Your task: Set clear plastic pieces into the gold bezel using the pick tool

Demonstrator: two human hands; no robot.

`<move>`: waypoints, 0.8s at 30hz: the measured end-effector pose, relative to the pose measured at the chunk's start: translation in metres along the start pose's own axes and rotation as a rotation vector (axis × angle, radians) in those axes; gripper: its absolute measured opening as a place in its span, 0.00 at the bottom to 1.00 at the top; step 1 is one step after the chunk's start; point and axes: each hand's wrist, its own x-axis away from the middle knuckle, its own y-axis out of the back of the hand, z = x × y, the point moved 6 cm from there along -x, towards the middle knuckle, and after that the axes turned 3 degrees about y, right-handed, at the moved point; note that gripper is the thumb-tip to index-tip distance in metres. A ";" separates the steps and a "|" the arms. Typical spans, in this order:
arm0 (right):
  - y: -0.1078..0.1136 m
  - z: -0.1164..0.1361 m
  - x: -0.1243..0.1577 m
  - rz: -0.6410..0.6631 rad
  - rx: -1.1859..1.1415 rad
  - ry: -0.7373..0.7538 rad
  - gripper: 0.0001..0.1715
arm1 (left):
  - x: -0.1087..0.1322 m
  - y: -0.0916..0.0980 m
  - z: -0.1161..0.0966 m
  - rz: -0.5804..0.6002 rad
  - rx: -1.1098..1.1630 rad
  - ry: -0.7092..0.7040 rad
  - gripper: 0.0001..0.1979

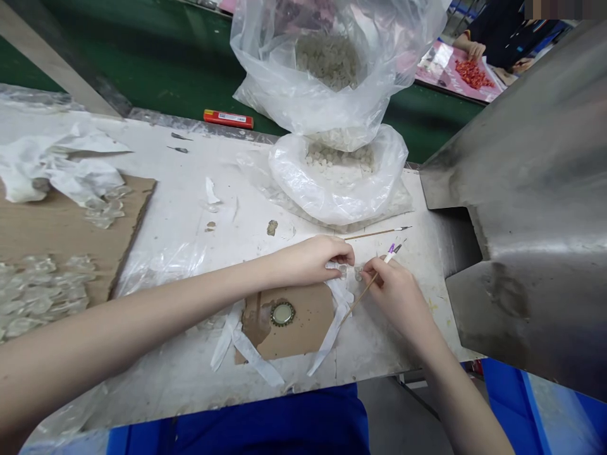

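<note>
My left hand [329,260] reaches across the table with its fingers pinched on a small clear piece [342,270]. Just to its right, my right hand [391,284] grips a thin wooden-handled brush [363,296], with a white and purple tip beside it. Another small clear piece [358,274] shows at the right fingertips. Beneath the hands hangs a white tissue strip [337,306], lying partly over a cardboard piece [303,322]. On that cardboard sits a bottle cap [282,313] with something pale inside. A second thin brush [379,234] lies just beyond the hands.
Two clear plastic bags [332,196] of small translucent pieces stand at the back. On the left, cardboard [102,253] carries a pile of clear pieces [42,291] and crumpled tissue [61,158]. A metal panel [535,208] rises at right. Across the divider, another person's hand [472,50] touches red pieces.
</note>
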 end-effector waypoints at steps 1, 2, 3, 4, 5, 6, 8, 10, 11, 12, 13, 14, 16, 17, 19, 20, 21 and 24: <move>0.002 0.000 0.001 -0.003 0.007 -0.004 0.09 | 0.001 0.001 0.000 -0.004 -0.011 -0.002 0.10; 0.004 -0.001 0.002 -0.006 0.010 -0.006 0.09 | 0.002 0.002 0.000 -0.010 -0.021 -0.003 0.10; 0.007 -0.002 0.002 -0.010 0.011 -0.005 0.09 | 0.003 0.003 0.000 -0.016 -0.031 -0.002 0.10; 0.009 -0.003 0.003 -0.014 0.009 -0.002 0.09 | 0.003 0.004 0.000 -0.021 -0.039 -0.002 0.10; 0.011 -0.004 0.004 -0.019 0.006 0.004 0.09 | 0.004 0.005 0.000 -0.024 -0.047 -0.001 0.10; 0.013 -0.005 0.005 -0.025 0.001 0.012 0.11 | 0.004 0.005 0.000 -0.026 -0.054 -0.002 0.10; 0.015 -0.006 0.006 -0.035 -0.013 0.036 0.12 | 0.004 0.005 -0.001 -0.027 -0.069 -0.005 0.10; 0.015 -0.006 0.006 -0.042 -0.031 0.061 0.13 | 0.003 0.004 -0.001 -0.024 -0.082 -0.008 0.10; 0.014 -0.006 0.006 -0.044 -0.040 0.074 0.13 | 0.002 0.003 -0.001 -0.021 -0.087 -0.009 0.11; 0.013 -0.006 0.005 -0.045 -0.050 0.085 0.13 | 0.001 0.002 -0.001 -0.020 -0.090 -0.010 0.11; 0.011 -0.005 0.004 -0.044 -0.060 0.097 0.13 | 0.000 0.001 -0.001 -0.018 -0.091 -0.012 0.11; 0.009 -0.005 0.003 -0.041 -0.070 0.108 0.14 | -0.001 -0.001 -0.001 -0.018 -0.091 -0.013 0.12; 0.005 -0.004 0.001 -0.029 -0.090 0.133 0.15 | -0.003 -0.003 -0.001 -0.021 -0.087 -0.016 0.12; 0.002 -0.003 -0.001 -0.021 -0.100 0.145 0.15 | -0.005 -0.003 -0.001 -0.022 -0.083 -0.016 0.12; -0.002 -0.003 -0.003 -0.006 -0.118 0.165 0.16 | -0.007 -0.005 -0.002 -0.022 -0.074 -0.016 0.11; -0.003 -0.003 -0.003 0.000 -0.125 0.171 0.16 | -0.007 -0.006 -0.002 -0.020 -0.070 -0.015 0.11; -0.005 -0.003 -0.004 0.004 -0.132 0.174 0.15 | -0.008 -0.007 -0.002 -0.017 -0.067 -0.014 0.11; -0.006 -0.005 -0.003 0.001 -0.150 0.172 0.13 | -0.008 -0.008 -0.003 -0.011 -0.062 -0.011 0.10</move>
